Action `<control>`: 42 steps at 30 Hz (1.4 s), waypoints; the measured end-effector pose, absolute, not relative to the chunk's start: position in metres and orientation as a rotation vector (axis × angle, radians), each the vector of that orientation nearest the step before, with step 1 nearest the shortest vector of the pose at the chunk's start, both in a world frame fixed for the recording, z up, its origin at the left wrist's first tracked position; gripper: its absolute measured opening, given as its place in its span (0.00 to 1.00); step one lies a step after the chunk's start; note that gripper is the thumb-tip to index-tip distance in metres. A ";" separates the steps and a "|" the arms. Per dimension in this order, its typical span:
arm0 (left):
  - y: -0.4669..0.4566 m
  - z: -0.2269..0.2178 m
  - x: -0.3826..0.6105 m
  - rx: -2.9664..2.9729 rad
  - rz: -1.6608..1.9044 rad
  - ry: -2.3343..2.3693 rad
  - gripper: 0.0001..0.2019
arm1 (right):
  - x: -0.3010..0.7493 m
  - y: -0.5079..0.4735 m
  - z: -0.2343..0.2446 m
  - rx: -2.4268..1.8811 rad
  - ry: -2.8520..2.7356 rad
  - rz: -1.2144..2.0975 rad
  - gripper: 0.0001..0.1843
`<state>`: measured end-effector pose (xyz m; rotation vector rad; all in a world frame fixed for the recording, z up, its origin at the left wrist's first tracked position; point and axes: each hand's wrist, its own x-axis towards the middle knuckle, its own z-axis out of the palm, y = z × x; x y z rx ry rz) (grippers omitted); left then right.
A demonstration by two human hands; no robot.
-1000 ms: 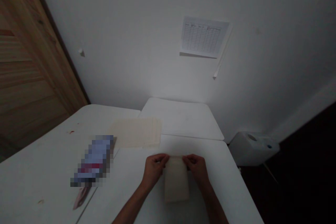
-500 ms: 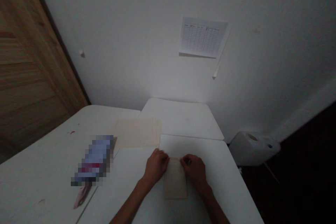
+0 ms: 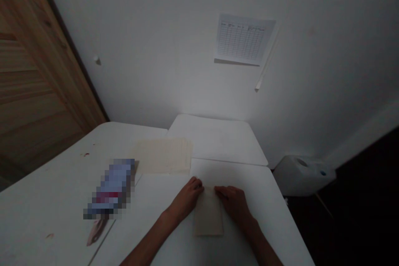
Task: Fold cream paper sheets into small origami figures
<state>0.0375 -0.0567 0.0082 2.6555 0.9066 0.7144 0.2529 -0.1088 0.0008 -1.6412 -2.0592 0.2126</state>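
Note:
A flat beige paper-like rectangle [image 3: 208,218] lies on the white tabletop [image 3: 168,232], its short side toward me. At its far left corner the fingers of my left hand [image 3: 188,195] are pinched together on the edge. My right hand [image 3: 233,201] has its fingers closed and pressed down on the far right corner. Both thumbs are partly hidden. I cannot tell whether the rectangle is a folded sheet or a bag. Behind and left of my left hand is a flat stack of similar beige pieces [image 3: 163,156].
On the left of the table a blurred-out blue item [image 3: 114,187] lies beside a pinkish strap-like piece [image 3: 96,232]. A printed sheet [image 3: 245,39] hangs on the wall. Beyond the right table edge stands a whitish plastic container [image 3: 305,176]. A wooden door [image 3: 40,58] is at left.
My right hand's fingers have gone from a rounded pinch to a flatter press on the far corner. My left fingers have shifted slightly right along the edge. The view has moved slightly.

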 end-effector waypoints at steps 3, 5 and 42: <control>-0.063 0.015 0.034 2.688 0.666 0.886 0.11 | 0.255 -0.109 0.006 -1.707 -2.126 0.220 0.14; -0.068 0.017 0.032 2.681 0.666 0.900 0.09 | 0.256 -0.110 0.010 -1.745 -2.158 0.251 0.14; -0.077 -0.003 0.046 2.856 0.535 0.780 0.18 | 0.269 -0.134 0.042 -1.665 -2.390 0.553 0.66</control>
